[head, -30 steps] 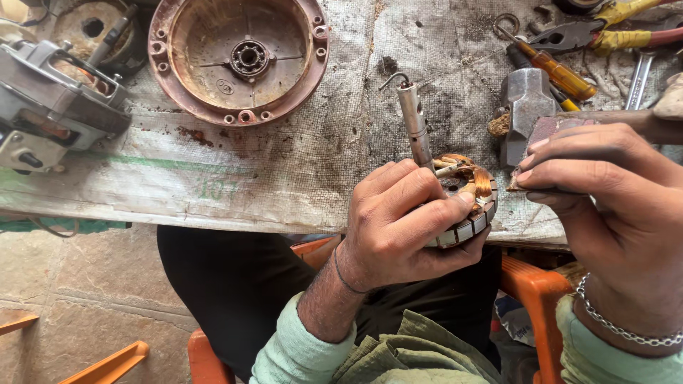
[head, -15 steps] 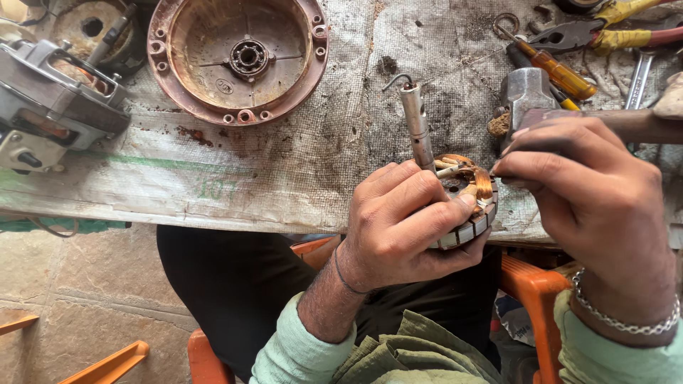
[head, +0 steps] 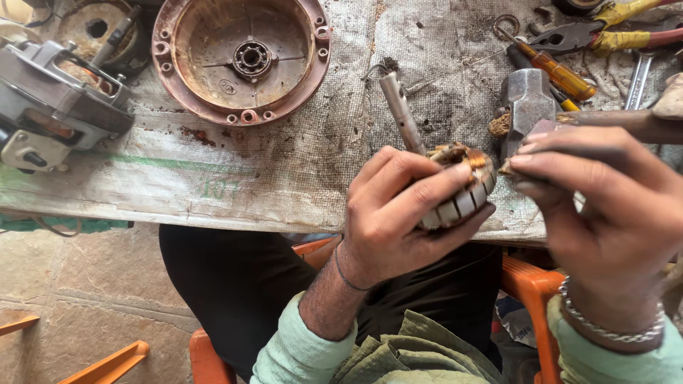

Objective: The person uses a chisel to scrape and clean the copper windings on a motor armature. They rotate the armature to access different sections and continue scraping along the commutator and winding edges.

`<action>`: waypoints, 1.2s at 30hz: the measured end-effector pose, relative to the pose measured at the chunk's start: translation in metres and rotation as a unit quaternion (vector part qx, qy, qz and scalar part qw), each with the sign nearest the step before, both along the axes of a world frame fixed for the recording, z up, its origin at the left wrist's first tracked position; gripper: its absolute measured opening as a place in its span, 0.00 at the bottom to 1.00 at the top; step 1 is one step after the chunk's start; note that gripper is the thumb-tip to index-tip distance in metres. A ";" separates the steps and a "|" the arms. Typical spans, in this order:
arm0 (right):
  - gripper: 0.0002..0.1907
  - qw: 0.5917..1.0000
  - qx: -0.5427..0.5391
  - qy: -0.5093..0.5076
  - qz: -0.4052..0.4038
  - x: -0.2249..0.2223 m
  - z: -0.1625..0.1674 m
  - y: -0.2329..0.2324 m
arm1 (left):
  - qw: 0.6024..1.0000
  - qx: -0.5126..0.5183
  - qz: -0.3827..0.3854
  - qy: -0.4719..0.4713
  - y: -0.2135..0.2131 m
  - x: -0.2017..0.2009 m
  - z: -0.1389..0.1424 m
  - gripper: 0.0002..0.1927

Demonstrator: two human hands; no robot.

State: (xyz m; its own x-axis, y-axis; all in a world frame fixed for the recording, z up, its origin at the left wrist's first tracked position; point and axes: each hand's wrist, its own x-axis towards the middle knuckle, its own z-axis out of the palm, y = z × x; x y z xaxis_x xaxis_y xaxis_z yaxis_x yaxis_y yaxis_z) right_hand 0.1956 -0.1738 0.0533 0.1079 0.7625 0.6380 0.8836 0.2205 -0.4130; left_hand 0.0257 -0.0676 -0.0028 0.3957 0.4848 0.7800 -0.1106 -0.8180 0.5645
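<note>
While the head view looks down over the cloth-covered workbench (head: 284, 185), a motor armature (head: 462, 188) is seen clasped in the left hand (head: 398, 213), fingers wrapped round its slotted core, its steel shaft (head: 400, 114) tilted up and away over the bench edge. The right hand (head: 605, 206) is held just beside the copper windings, fingertips pinched together (what they pinch cannot be told). A hammer (head: 530, 99), pliers (head: 590, 32), a screwdriver (head: 555, 67) and a rusty round motor housing (head: 242, 57) lie behind.
</note>
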 end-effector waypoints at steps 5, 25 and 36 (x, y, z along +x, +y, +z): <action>0.10 0.999 0.042 0.014 -0.013 -0.015 -0.023 0.001 | 0.999 -0.021 0.042 0.021 -0.003 0.002 0.001 0.26; 0.11 0.987 0.101 -0.123 0.005 -0.031 -0.039 0.005 | 0.994 -0.046 0.098 0.028 -0.011 0.009 -0.006 0.26; 0.14 0.995 0.097 -0.007 -0.016 -0.036 -0.024 0.013 | 0.992 -0.051 0.111 0.018 -0.011 0.012 0.000 0.27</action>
State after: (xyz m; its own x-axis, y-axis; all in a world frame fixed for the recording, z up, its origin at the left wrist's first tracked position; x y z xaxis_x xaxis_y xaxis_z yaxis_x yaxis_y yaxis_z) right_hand 0.1600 -0.1603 0.0296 0.1192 0.6208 0.7748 0.8969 0.2673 -0.3522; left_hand 0.0382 -0.0787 -0.0026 0.2980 0.6384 0.7096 0.0880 -0.7586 0.6456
